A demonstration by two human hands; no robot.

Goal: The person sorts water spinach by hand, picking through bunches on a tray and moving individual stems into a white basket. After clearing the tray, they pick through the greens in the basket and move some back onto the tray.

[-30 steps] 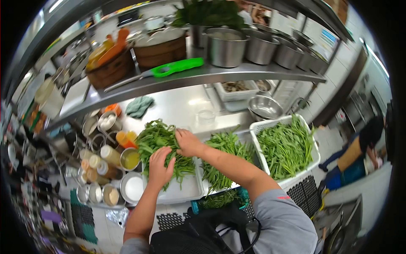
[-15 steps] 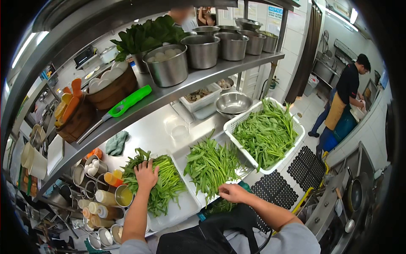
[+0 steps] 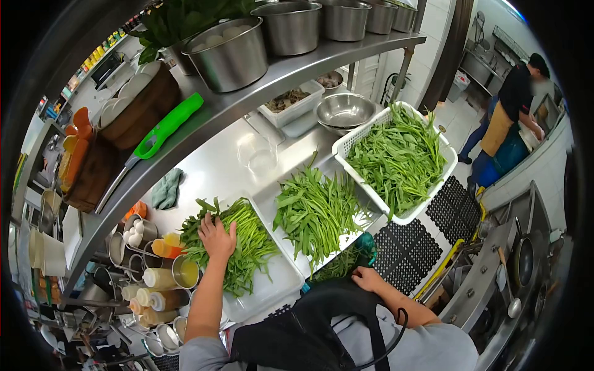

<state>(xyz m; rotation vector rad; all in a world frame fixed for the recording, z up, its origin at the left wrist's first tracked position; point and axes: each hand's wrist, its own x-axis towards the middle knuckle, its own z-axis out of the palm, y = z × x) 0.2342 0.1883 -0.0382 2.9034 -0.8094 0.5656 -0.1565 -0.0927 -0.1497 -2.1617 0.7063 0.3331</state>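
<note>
Beneath the left hand (image 3: 216, 240), a pile of leafy greens (image 3: 249, 232) lies in a white tray (image 3: 275, 283); the fingers are spread across the leaves, apparently without gripping. The right hand (image 3: 367, 279) has withdrawn from the lower edge of the middle pile (image 3: 315, 213) to a position beside the black apron (image 3: 275, 331). Its fingers are curled; their contents, if any, cannot be told. Consequently, only the left hand now attends the greens. One second earlier, both hands touched that left pile.
</note>
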